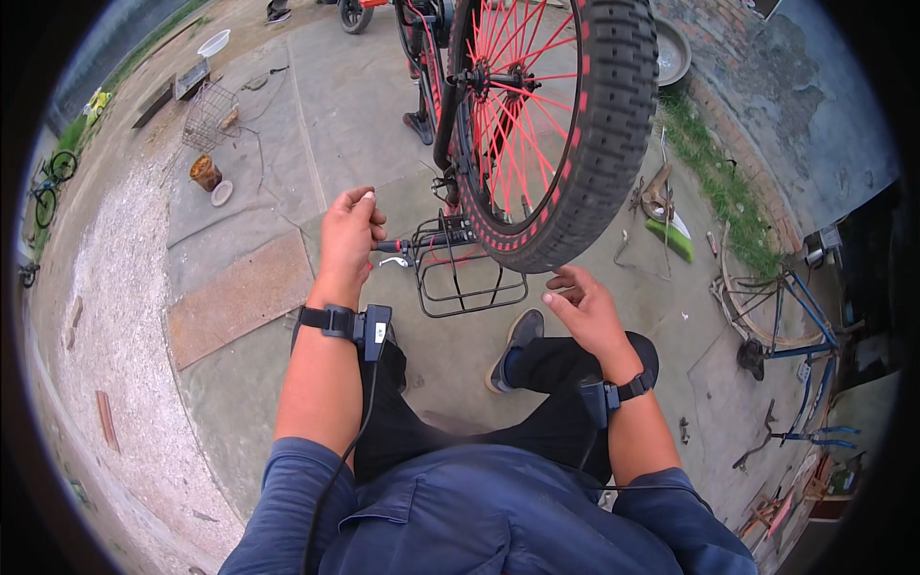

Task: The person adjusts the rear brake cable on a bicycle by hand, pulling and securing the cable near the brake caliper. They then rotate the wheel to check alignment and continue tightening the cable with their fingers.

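Observation:
In front of me a bicycle stands with its fat-tyred wheel up, showing pink-red spokes and a knobbly black tyre. My left hand is closed, thumb over curled fingers, left of the wheel and just above a handlebar grip. Whatever it may hold is hidden. Below the tyre's near edge, my right hand has thumb and fingers apart and holds nothing. Beneath the wheel lie a black wire rack and a white brake lever.
A reddish-brown board lies on the concrete at left, with a rusty can and a wire basket beyond. To the right are a green-and-white shoe-shaped object, a blue bicycle frame and a round basin.

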Motion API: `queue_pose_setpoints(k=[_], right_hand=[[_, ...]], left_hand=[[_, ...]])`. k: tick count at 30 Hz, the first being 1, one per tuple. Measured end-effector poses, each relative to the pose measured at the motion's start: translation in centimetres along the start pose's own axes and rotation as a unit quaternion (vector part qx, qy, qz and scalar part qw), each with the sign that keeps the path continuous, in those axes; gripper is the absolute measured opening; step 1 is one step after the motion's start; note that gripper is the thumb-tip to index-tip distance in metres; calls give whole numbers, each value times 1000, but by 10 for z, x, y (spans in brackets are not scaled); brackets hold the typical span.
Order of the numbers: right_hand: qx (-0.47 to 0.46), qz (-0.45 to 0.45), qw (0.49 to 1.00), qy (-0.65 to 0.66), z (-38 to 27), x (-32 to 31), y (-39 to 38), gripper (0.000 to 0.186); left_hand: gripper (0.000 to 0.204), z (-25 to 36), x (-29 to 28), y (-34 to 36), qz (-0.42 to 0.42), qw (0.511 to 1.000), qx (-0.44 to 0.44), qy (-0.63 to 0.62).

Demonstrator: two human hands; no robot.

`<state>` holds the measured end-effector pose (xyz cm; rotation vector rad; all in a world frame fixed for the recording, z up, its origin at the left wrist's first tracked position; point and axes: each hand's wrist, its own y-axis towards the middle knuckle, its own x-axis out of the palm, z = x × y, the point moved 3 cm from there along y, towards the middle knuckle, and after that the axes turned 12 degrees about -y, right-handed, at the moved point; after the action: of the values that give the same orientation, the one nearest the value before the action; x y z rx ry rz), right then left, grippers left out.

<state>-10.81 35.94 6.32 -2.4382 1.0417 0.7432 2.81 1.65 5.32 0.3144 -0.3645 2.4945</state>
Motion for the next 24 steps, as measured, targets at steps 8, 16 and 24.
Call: queue_pose_setpoints(k=[8,16,24], right_hand=[[-59,4,998,1,1,-1,-10,45],[-58,-36,997,44,-17,-2,-23,41],[-235,-101,967,14,-97,-14,-43,39]], left_hand=[[31,-2,2,1,1,1000,-3,-6],[28,-2,5,0,4,1000,-8,-13],[28,-2,7,0,8,1000,-11,-12]])
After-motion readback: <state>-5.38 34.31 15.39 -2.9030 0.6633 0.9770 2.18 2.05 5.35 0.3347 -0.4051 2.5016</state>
